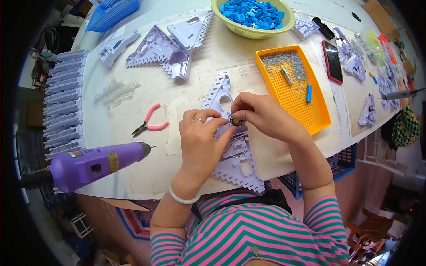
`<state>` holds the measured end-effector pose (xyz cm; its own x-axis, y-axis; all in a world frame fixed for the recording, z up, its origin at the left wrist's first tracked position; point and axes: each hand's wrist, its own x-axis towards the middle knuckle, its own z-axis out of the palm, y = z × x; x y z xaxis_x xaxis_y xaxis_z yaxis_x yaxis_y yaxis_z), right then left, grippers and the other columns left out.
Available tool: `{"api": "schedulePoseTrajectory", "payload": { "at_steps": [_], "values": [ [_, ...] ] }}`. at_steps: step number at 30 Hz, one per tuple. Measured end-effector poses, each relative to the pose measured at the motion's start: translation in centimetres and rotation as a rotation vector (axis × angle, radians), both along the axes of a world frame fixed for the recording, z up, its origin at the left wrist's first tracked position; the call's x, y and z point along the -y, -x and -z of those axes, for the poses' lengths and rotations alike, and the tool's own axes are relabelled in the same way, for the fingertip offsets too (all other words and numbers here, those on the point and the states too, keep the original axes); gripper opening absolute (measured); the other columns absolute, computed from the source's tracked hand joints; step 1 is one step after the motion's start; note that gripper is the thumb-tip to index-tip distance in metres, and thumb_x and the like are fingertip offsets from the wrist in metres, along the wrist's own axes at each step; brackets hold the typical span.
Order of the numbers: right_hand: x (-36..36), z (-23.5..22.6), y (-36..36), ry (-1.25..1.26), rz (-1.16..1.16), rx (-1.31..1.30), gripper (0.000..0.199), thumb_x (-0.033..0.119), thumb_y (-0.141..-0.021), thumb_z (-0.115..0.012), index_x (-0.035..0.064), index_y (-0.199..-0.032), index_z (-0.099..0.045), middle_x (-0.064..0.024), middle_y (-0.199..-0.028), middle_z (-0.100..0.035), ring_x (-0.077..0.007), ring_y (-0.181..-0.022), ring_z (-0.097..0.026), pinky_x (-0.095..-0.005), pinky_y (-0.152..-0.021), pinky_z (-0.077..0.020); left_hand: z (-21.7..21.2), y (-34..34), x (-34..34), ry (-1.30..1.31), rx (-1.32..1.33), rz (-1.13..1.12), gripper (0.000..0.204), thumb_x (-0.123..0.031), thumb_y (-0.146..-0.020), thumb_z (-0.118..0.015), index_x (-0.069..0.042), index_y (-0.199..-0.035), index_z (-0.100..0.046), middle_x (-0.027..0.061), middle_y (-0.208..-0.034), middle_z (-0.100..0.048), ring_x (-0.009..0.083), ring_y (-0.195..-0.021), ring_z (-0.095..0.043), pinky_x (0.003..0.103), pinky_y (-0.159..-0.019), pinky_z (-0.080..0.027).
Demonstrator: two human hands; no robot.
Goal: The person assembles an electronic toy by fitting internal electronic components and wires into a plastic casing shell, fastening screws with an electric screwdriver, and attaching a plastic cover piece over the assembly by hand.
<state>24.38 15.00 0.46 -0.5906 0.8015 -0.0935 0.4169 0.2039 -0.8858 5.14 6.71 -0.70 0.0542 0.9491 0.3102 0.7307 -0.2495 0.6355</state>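
My left hand point(198, 144), with a ring on one finger, and my right hand point(267, 116) meet over a lavender plastic shell half point(218, 98) with a toothed edge. Between their fingertips is a small dark round part point(235, 121), pinched by both. Whether it touches the shell cannot be made out. Closer to my body lies a second lavender shell half point(242, 167) with a thin pale wire across it. Pliers with pink handles point(152, 120) rest on the table to the left of my left hand.
A purple electric screwdriver point(95, 165) juts in from the left, beside stacked toothed parts point(65, 104). A yellow tray point(316, 114) of screws holds two cylinders. Behind stand a bowl point(248, 32) of blue pieces, more shells point(153, 48) and a blue basket point(111, 15). A phone point(332, 62) lies right.
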Motion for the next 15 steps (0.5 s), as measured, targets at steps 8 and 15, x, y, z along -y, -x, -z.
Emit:
{"api": "schedulePoseTrajectory", "payload": {
  "at_steps": [8,15],
  "values": [
    [0.5,0.8,-0.4,-0.377,0.019,0.017,0.014,0.007,-0.09,-0.075,0.0025,-0.102,-0.07,-0.0113,-0.098,-0.065,-0.0287,-0.093,-0.065,-0.0371,-0.082,-0.0532,0.7,-0.4,-0.2,-0.014,-0.034,-0.08,0.009,-0.012,-0.075,-0.084,-0.008,-0.081,-0.079,0.0038,-0.113,-0.068,0.0276,-0.115,-0.055,0.044,-0.094,-0.04],
    [1.4,1.7,-0.2,-0.54,-0.032,0.077,0.017,0.008,-0.083,-0.08,0.0037,-0.098,-0.073,-0.0104,-0.096,-0.064,-0.0295,-0.095,-0.062,-0.0391,-0.082,-0.0526,1.3,-0.5,0.0,-0.024,-0.044,-0.064,0.009,-0.012,-0.076,-0.083,-0.007,-0.083,-0.08,0.0043,-0.116,-0.069,0.0275,-0.117,-0.055,0.044,-0.093,-0.041]
  ]
}}
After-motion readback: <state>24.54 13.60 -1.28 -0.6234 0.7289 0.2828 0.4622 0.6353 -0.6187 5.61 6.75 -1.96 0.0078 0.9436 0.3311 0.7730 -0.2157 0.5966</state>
